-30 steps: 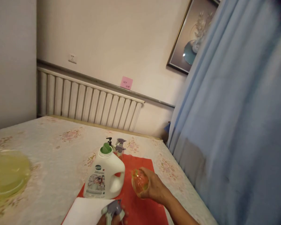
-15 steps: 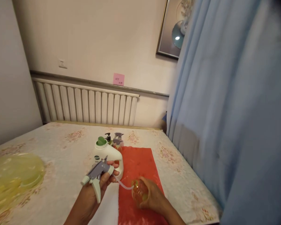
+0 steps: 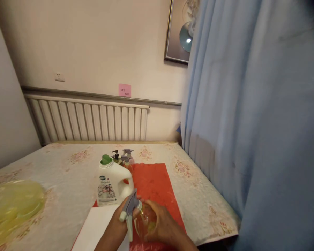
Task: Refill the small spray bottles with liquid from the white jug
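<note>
My right hand grips the bottle; my left hand seats the trigger head, tightening seemingly left.

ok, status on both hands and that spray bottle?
Left hand grips the spray head, seated at the bottle neck. Right hand wraps the spray bottle, over the red mat. Detergent jug stands close behind.

Bare hands, bare forearms, no sleeves showing.
</note>
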`<state>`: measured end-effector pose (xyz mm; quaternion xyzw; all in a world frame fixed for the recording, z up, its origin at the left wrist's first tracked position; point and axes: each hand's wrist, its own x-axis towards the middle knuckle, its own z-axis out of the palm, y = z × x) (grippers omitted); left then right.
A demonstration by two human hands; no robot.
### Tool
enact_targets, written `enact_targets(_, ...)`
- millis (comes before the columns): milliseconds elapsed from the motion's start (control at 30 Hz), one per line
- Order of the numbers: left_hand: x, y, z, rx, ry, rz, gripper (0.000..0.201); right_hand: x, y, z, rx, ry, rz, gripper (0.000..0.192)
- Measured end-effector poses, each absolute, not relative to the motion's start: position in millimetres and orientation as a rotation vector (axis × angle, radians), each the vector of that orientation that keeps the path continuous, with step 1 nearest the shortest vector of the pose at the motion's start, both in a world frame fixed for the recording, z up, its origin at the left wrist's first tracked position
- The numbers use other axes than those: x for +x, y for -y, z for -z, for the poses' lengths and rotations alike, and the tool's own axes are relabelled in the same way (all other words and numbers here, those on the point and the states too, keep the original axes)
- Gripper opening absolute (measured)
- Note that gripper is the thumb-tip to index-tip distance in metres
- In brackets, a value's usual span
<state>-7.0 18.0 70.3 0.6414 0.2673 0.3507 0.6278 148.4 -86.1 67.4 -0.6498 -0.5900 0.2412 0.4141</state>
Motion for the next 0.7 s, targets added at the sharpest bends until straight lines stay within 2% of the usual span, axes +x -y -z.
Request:
enact_targets(267,-12,-25,-53,1.752,-0.643,-0.711,0.048,144,87,-66,-1.476,1.312,-0.817,0.084)
enact_targets(400,-16,-27,-55,1.839,-0.617,-0.641,0.045,139,87,-64,-1.388,1.248,-0.925,0.071)
enact_targets(467,-13,-29,-56,1.837,-0.612,-0.629,0.047,137,85,-63,-1.365,1.224,-0.933,0.071)
enact_targets(600,-2,-32,-56,1.732,-0.608,-0.685,0.059,137,77,-58,-1.331,1.216,-0.907,0.082)
enact_targets(700,7,-35,-58,1.677,-0.606,-0.714,0.064,138,69,-58,-1.297,1.228,-0.810,0.075)
